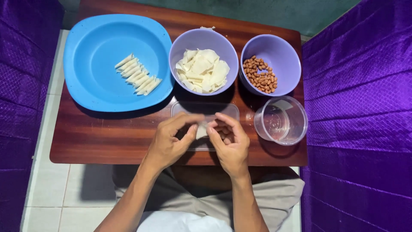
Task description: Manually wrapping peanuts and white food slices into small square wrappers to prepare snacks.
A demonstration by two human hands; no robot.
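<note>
My left hand (171, 139) and my right hand (227, 139) meet over a clear flat plastic lid (189, 107) near the table's front edge. Between their fingertips they pinch a small pale wrapper piece (201, 129). Behind the hands stands a purple bowl (178, 47) full of pale wrapper pieces (202, 70). To its right, a second purple bowl (283, 53) holds peanuts (259, 74). A big blue plate (98, 81) at the left carries a row of rolled white wraps (137, 74).
A clear round plastic cup (282, 120) with a little water stands at the right front. Everything rests on a small dark wooden table (107, 137). Purple cloth (360, 107) hangs on both sides. My knees sit under the table's front edge.
</note>
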